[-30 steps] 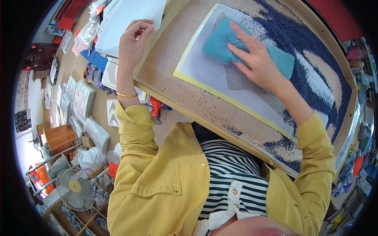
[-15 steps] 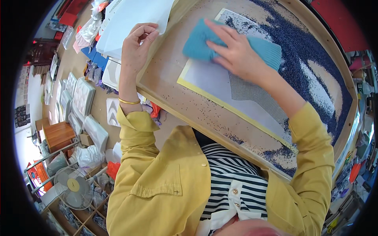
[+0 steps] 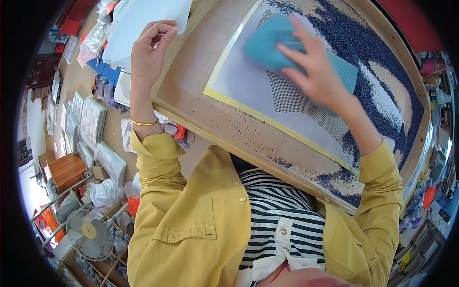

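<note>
My right hand [image 3: 318, 71], slightly blurred, presses a folded teal ribbed cloth [image 3: 272, 42] with its fingers spread over it. The cloth lies on a pale sheet with a yellow border [image 3: 239, 91], which carries a dotted grid pattern [image 3: 306, 100] partly covered by hand and cloth. Small dark blue beads [image 3: 354, 43] lie thickly over the sheet's far right part and the tray beyond. My left hand [image 3: 155, 45] is closed in a pinch at the edge of a white translucent sheet [image 3: 146, 28], above the left side of the shallow wooden tray [image 3: 191, 124].
Loose beads are scattered along the tray's near side. Left of it, stacked white panels [image 3: 91, 119] and plastic bags [image 3: 95, 43] lie on the floor. A fan [image 3: 89, 234] stands at lower left beside a wooden compartment rack [image 3: 103, 275]. Something red [image 3: 406, 24] is at upper right.
My right hand and the cloth have slid rightward across the bordered sheet, uncovering more of its left part. The whole view has shifted a little; my left hand keeps its pinch.
</note>
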Demonstrator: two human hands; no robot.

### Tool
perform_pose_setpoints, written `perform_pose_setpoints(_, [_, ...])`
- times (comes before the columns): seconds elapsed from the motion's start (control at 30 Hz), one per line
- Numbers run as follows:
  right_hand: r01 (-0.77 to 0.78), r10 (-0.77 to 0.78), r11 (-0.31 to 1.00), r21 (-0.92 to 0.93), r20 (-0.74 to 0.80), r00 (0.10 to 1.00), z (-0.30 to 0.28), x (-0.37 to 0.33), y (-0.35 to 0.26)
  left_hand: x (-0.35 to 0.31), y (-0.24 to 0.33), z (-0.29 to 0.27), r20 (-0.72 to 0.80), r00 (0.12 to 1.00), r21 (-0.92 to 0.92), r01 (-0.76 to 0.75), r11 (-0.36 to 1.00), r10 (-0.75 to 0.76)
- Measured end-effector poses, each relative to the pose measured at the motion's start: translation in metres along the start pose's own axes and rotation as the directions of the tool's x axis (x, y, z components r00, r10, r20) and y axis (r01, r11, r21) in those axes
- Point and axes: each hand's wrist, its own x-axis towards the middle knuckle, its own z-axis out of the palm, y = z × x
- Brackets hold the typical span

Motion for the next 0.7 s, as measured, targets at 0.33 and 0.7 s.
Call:
perform_pose_setpoints(0.33, [0.098, -0.107, 0.957, -0.272, -0.018, 0.994, 0.008, 0.015, -0.018, 0.0, 0.001, -0.001, -0.001, 1.0, -0.005, -0.001, 1.0, 0.001])
perform_pose_setpoints(0.7, [0.196, -0.213, 0.932, -0.305, -0.022, 0.977, 0.023, 0.027, 0.002, 0.001, 0.001, -0.002, -0.003, 1.0, 0.016, -0.009, 1.0, 0.009])
